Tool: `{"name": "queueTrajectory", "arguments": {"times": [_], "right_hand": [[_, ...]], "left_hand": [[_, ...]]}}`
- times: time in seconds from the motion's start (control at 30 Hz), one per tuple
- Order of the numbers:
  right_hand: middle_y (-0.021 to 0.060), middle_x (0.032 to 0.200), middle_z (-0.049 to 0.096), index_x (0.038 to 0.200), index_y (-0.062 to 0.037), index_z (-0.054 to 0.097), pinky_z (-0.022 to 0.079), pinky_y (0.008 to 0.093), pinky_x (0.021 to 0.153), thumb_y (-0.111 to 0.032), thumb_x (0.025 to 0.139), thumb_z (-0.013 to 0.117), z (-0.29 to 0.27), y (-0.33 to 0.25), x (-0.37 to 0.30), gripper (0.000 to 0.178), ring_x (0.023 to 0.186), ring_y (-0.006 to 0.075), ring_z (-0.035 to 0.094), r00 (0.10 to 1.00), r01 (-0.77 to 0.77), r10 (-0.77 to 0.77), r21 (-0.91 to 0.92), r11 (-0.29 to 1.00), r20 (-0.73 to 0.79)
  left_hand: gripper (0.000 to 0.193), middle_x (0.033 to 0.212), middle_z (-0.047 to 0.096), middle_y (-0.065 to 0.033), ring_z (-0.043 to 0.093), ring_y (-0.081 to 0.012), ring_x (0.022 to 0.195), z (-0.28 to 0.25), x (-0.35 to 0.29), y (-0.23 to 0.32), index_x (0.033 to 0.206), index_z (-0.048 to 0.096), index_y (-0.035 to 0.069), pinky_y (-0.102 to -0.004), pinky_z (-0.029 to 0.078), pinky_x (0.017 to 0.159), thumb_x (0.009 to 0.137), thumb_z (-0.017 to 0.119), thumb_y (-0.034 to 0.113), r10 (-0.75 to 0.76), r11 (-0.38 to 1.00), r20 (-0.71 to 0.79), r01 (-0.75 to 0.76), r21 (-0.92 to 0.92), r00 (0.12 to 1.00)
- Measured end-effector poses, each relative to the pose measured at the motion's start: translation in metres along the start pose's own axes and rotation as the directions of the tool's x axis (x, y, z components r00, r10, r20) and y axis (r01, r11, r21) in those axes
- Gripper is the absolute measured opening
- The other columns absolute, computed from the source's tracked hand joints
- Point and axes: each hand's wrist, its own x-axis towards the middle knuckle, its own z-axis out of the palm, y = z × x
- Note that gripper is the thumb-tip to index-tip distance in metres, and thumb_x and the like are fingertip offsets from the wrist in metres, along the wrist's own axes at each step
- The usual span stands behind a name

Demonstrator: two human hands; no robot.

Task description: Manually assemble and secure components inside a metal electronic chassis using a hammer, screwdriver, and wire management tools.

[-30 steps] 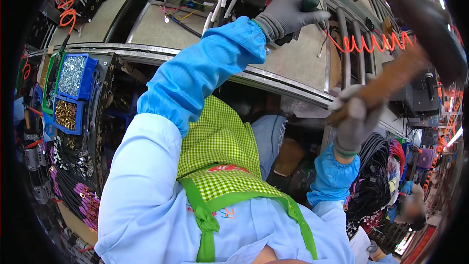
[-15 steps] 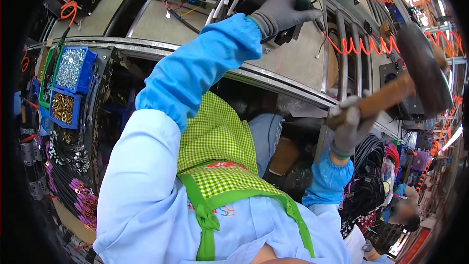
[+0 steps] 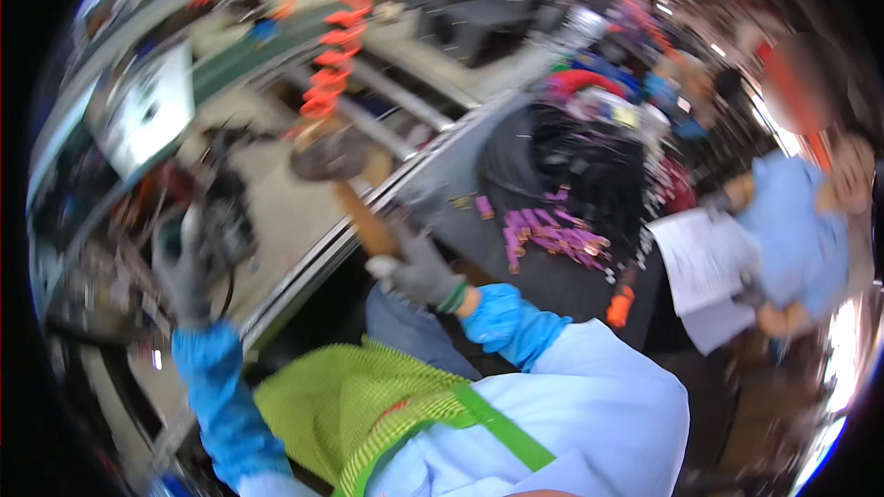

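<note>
My right hand, in a grey glove with a blue sleeve cover, grips the wooden handle of a hammer; its dark round head hangs over the metal work surface. My left hand, also grey-gloved, rests on a dark part lying on that surface. The picture is blurred by motion, so the left hand's grip is unclear. A green checked apron covers my front.
An orange coiled hose hangs above the bench. Purple small parts and black cables lie on a dark table to the right. Another person in light blue stands at far right holding white papers.
The view has swung sharply to the right. The hammer has come down from its raised position toward the work surface, and my left hand now sits at the lower left.
</note>
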Motion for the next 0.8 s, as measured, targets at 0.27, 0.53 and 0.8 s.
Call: {"name": "queueTrajectory", "arguments": {"times": [0.27, 0.53, 0.8], "right_hand": [[0.0048, 0.074, 0.051, 0.109, -0.0062, 0.043, 0.048, 0.0276, 0.046, -0.034, 0.086, 0.062, 0.011, 0.015, -0.009, 0.04, 0.055, 0.0133, 0.054, 0.867, -0.485, 0.413, 0.276, 0.83, 0.28], [0.0057, 0.07, 0.054, 0.093, -0.0054, 0.05, 0.05, 0.0319, 0.049, -0.027, 0.084, 0.064, 0.031, 0.049, 0.002, 0.028, 0.055, 0.0159, 0.055, 0.811, -0.577, 0.404, 0.464, 0.672, 0.422], [0.0051, 0.069, 0.054, 0.09, -0.0064, 0.05, 0.051, 0.0302, 0.05, -0.025, 0.088, 0.06, 0.04, 0.065, -0.002, 0.021, 0.056, 0.016, 0.056, 0.776, -0.625, 0.447, 0.634, 0.456, 0.444]], "left_hand": [[0.024, 0.079, 0.054, 0.0063, 0.038, -0.0013, 0.057, 0.003, 0.018, -0.039, 0.102, 0.062, 0.007, -0.0179, 0.029, 0.048, 0.092, 0.062, 0.029, 0.159, 0.987, -0.034, -0.159, 0.019, 0.987], [0.027, 0.079, 0.057, 0.0041, 0.04, -0.0025, 0.055, 0.001, 0.013, -0.035, 0.101, 0.061, 0.005, -0.0182, 0.03, 0.046, 0.093, 0.06, 0.031, 0.143, 0.984, -0.098, -0.131, 0.118, 0.985], [0.034, 0.087, 0.055, 0.0019, 0.044, -0.0045, 0.064, 0.002, 0.017, -0.042, 0.116, 0.053, 0.005, -0.0175, 0.034, 0.051, 0.091, 0.063, 0.024, 0.15, 0.988, -0.021, -0.15, 0.028, 0.988]]}}
